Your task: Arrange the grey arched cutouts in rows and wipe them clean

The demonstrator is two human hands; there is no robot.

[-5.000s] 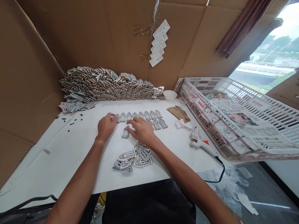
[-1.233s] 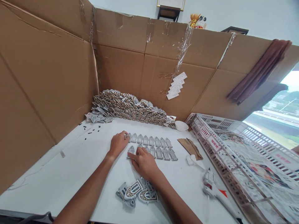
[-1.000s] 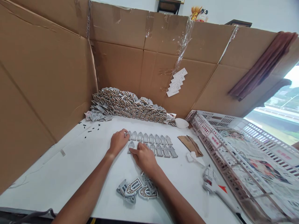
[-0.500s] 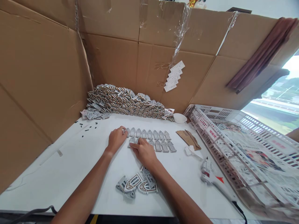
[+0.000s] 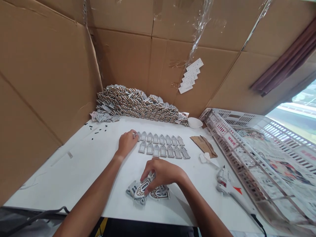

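Two rows of small grey arched window-shaped pieces lie on the white table. At the left end of the back row, my left hand has its fingers closed on a grey arched piece, mostly covered by the fingertips. My right hand reaches down over a small loose heap of pieces near the front edge. Its thumb and forefinger close around a brown-and-white arched window piece. Another patterned arched piece lies partly under that hand.
A large stack of such pieces leans along the cardboard wall. On the right are a white bowl, a cardboard scrap, a glue gun and a white plastic crate. Small black bits lie at left.
My right hand has moved from the front row back toward me, onto the loose heap, and closes on a patterned piece. The left hand stays at the row's left end. The view has shifted slightly.
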